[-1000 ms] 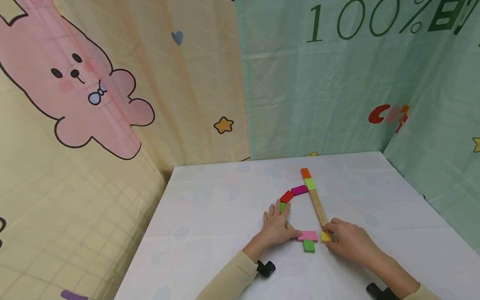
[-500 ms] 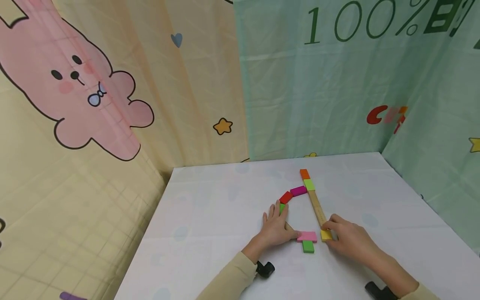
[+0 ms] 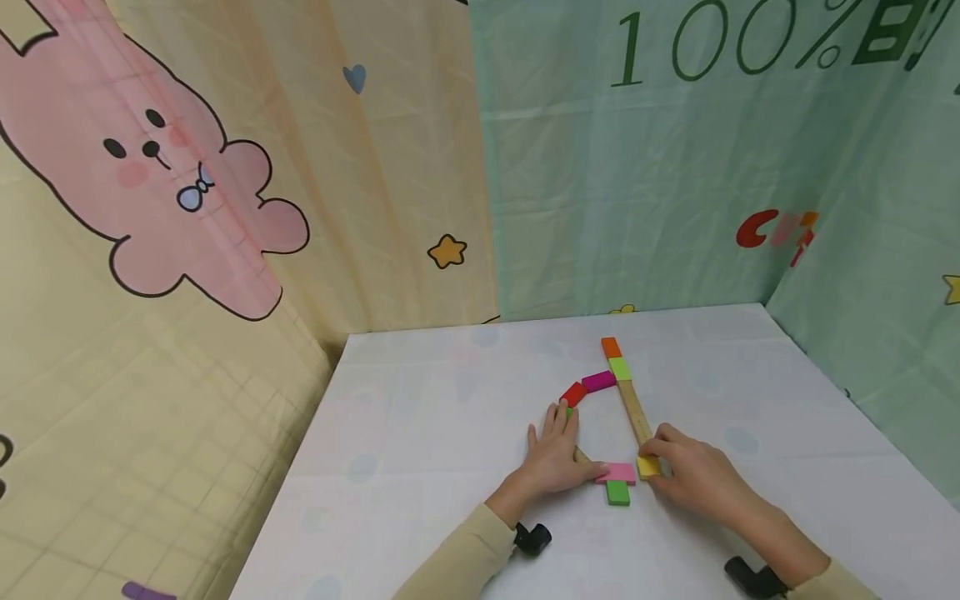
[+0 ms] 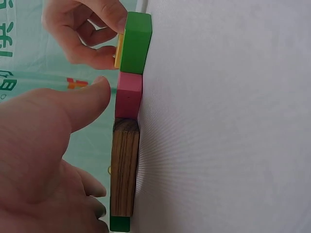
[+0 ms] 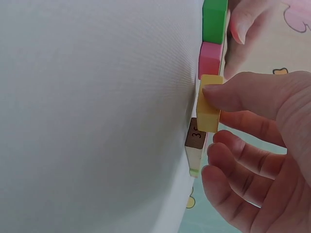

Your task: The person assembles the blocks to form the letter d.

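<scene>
My right hand (image 3: 693,471) pinches a yellow wooden block (image 3: 648,467) between thumb and finger, at the near end of a long tan wooden strip (image 3: 634,412). In the right wrist view the yellow block stands near the strip's dark end (image 5: 195,139). My left hand (image 3: 555,458) lies with fingers extended over the left side of the outline. Its fingertips reach a green block (image 3: 570,412), mostly covered, and its thumb is at a pink block (image 3: 619,473). A brown wood piece (image 4: 125,170) lies between them, largely hidden in the head view. Another green block (image 3: 618,492) adjoins the pink one.
Beyond my hands, red (image 3: 573,394), magenta (image 3: 598,382), lime (image 3: 619,368) and orange (image 3: 611,347) blocks continue the outline. They lie on a white-covered table (image 3: 435,400). Printed curtains (image 3: 390,167) stand behind and beside it.
The yellow block, held in my right hand, has shifted slightly left, towards the pink block. My left fingers have moved slightly and now cover more of the far green block.
</scene>
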